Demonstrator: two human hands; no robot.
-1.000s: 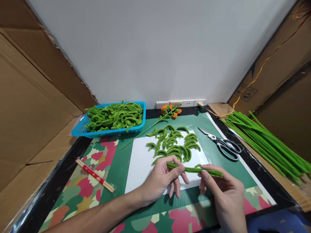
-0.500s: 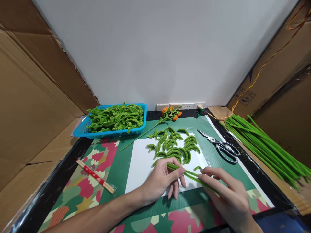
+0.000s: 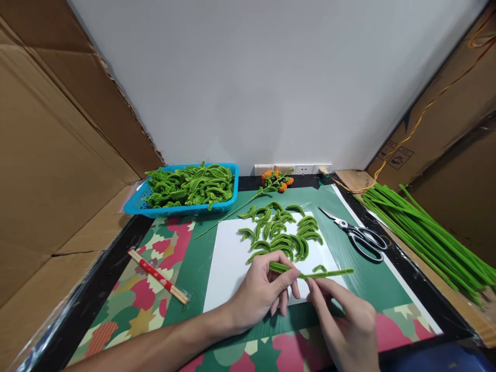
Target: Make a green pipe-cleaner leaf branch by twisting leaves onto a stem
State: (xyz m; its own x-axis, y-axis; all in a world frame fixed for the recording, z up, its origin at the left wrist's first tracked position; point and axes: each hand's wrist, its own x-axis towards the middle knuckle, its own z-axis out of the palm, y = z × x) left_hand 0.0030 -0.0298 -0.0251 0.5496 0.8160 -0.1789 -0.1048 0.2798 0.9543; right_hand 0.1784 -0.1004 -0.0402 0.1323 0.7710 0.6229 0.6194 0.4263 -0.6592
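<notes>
Fuzzy green stems (image 3: 329,274) run between my two hands, low over the front of a white sheet (image 3: 225,274). My left hand (image 3: 267,284) pinches them between thumb and fingers, with a folded end showing above its thumb. Close beside it, my right hand (image 3: 341,315) grips the same stems, and their free end points out to the right. Many short curved green pieces (image 3: 282,240) lie on the sheet just behind my hands. A small bent green piece (image 3: 320,268) lies right behind the stems.
A blue basket (image 3: 186,209) full of green pieces stands at the back left. Orange flowers (image 3: 277,180) on a stem lie by the wall. Scissors (image 3: 358,235) and long green stems (image 3: 426,237) are on the right. Wrapped chopsticks (image 3: 158,276) lie on the left.
My right hand has moved left, close to my left hand. The stems' free end, earlier slanting down under my right hand, now sticks out to the right. The view has shifted slightly.
</notes>
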